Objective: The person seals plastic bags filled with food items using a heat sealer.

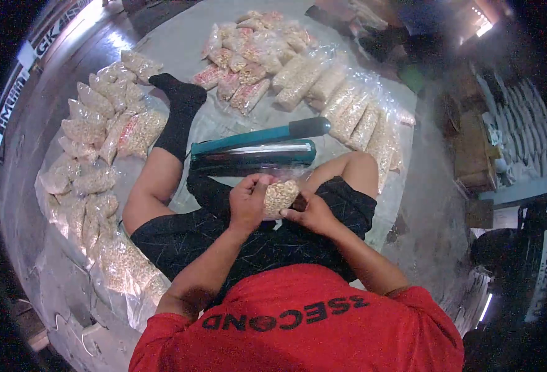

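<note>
I sit on the floor sheet (385, 232) with a small clear bag of pale pieces (280, 197) held over my lap — my left hand (247, 199) grips its one side near the top, and my right hand (314, 214) pinches the other side lower down. The pieces look like nuts or beans, though I can't be sure. Just beyond the bag lies a teal sealer (255, 149), its dark-ended arm raised. Filled bags (87, 130) lie to my left, more ahead and to the right.
</note>
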Demonstrator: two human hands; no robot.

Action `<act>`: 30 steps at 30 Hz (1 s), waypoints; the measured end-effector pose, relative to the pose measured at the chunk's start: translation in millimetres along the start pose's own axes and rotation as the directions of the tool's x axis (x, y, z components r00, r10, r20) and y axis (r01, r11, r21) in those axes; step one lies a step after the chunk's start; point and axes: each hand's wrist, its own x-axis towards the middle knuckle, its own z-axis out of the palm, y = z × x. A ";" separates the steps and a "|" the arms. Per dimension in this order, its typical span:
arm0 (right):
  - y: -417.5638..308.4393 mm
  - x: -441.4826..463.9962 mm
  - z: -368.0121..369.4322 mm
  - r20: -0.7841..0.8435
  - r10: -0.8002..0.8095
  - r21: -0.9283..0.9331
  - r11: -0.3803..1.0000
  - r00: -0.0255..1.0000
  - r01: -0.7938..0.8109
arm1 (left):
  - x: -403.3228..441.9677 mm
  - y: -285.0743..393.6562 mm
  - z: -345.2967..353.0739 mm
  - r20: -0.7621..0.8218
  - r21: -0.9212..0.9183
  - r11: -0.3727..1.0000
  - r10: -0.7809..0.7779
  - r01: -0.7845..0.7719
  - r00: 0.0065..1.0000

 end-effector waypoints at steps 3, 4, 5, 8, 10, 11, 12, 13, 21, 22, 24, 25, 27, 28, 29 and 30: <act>3.4 3.4 2.1 0.144 -0.037 0.170 0.985 0.989 0.012 | -16.8 21.3 -5.9 -0.015 -0.213 0.975 -0.065 0.061 0.998; -0.9 4.0 3.8 0.217 -0.087 0.228 0.973 0.972 0.037 | -23.2 30.3 -9.0 -0.015 -0.411 0.911 -0.049 0.039 0.999; -5.8 0.6 4.8 0.229 -0.096 0.230 0.972 0.969 0.042 | -28.3 39.6 -12.9 -0.019 -0.590 0.808 -0.032 0.014 0.999; -54.7 -12.6 16.8 0.382 -0.167 0.395 0.919 0.909 0.003 | -44.7 68.7 -35.0 -0.051 -0.775 0.631 -0.042 -0.013 0.998; -64.0 -12.2 35.2 0.383 -0.133 0.509 0.856 0.914 -0.088 | -52.1 52.7 -47.7 -0.117 -0.779 0.623 -0.044 -0.064 0.992; -53.5 -5.0 48.4 0.333 -0.139 0.429 0.903 0.933 -0.019 | -56.5 40.2 -48.2 -0.134 -0.837 0.547 -0.163 -0.023 0.978; -58.3 -4.5 56.6 0.359 -0.145 0.425 0.905 0.922 -0.023 | -61.4 25.2 -49.3 -0.134 -0.890 0.456 -0.280 0.009 0.951; -64.4 -3.7 62.9 0.408 0.036 0.391 0.896 0.912 -0.210 | -62.0 4.2 -56.6 -0.020 -0.918 0.383 -0.308 0.105 0.951; -49.3 -15.4 54.2 0.413 0.279 0.700 0.512 0.867 -0.498 | -72.8 -8.6 -41.2 -0.204 -0.352 0.934 -0.143 0.064 0.968; -54.2 -11.6 45.8 0.461 0.363 0.807 0.207 0.810 -0.553 | -68.3 4.9 -36.9 -0.152 -0.349 0.933 -0.143 0.082 0.978; -13.6 19.1 51.5 0.522 -0.088 0.853 0.067 0.848 -0.518 | -67.3 38.2 -26.6 0.270 0.309 0.870 0.308 -0.385 0.912; 6.6 40.4 47.8 0.599 -0.119 0.800 0.037 0.792 -0.599 | -68.8 54.8 -19.4 0.286 0.346 0.796 0.416 -0.498 0.863; 11.1 48.2 46.3 0.527 -0.432 0.711 -0.247 0.732 -0.658 | -67.6 61.2 -3.1 0.257 0.258 0.686 0.630 -0.681 0.733; -1.2 42.0 40.3 0.504 -0.445 0.788 -0.113 0.740 -0.605 | -57.4 42.0 3.8 0.288 0.241 0.691 0.619 -0.681 0.730; -2.2 39.2 38.8 0.485 -0.447 0.798 -0.124 0.751 -0.589 | -42.9 8.8 8.5 0.059 0.377 0.423 0.877 -0.824 0.477; -2.2 37.3 38.8 0.494 -0.439 0.782 -0.152 0.751 -0.604 | -50.1 18.1 7.9 0.213 0.325 0.449 0.823 -0.832 0.527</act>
